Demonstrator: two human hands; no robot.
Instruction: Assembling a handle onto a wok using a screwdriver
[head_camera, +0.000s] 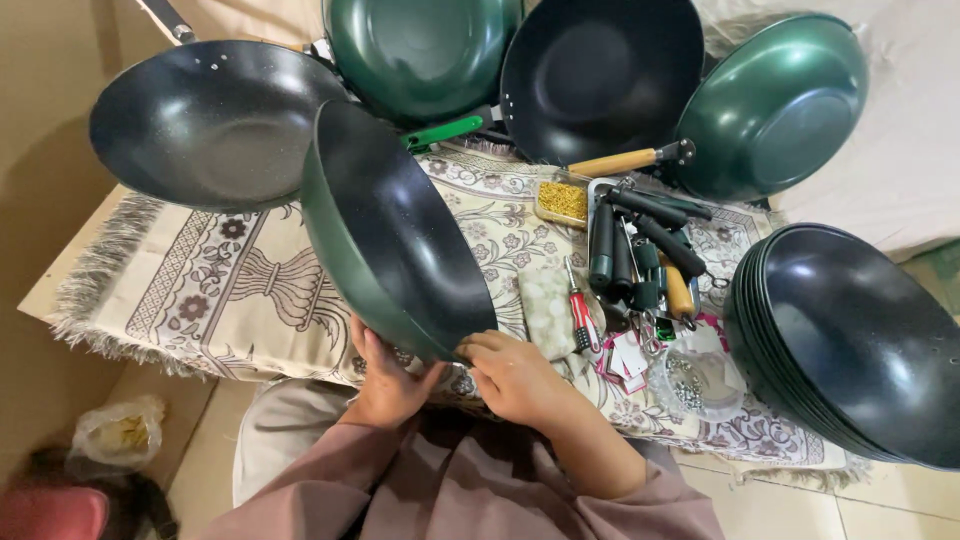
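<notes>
I hold a green wok with a black inside, tilted up on its edge over the patterned cloth. My left hand grips the wok's green underside at its near rim. My right hand holds the near rim from the other side, fingers curled on the edge. A red-handled screwdriver lies on the cloth just right of my right hand.
A black wok sits at the far left, two green woks and a black one at the back. A stack of dark woks stands at right. Loose handles, a box of yellow screws and tags lie between.
</notes>
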